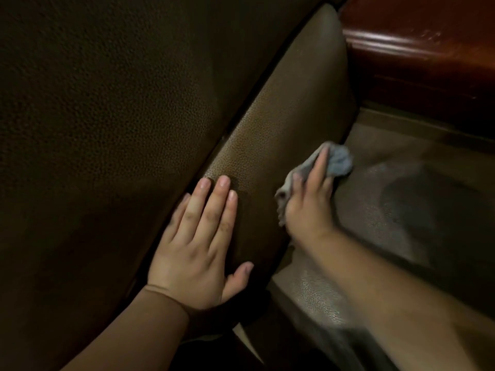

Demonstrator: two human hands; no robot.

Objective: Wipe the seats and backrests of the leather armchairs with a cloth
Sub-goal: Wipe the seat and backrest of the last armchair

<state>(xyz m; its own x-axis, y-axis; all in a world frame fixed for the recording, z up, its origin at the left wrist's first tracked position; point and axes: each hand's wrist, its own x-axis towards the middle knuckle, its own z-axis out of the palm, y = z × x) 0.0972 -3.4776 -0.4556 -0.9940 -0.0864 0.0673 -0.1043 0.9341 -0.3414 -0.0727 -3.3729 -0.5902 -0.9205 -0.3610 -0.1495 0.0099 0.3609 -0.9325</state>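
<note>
A brown leather armchair fills the view. Its large pebbled cushion point(93, 129) takes up the left side, and a rounded leather panel point(289, 103) runs diagonally up the middle. My left hand point(203, 236) lies flat on that panel with straight fingers and the thumb spread. My right hand point(308, 199) grips a crumpled grey cloth point(337, 162) against the panel's right edge. The cloth bunches out above and left of the fingers. The right hand and forearm are blurred.
A polished reddish wooden piece point(417, 44) stands at the upper right. Below it lies a lighter, shiny leather surface point(388, 196), dim and blurred. A dark gap point(241, 344) opens at the bottom centre.
</note>
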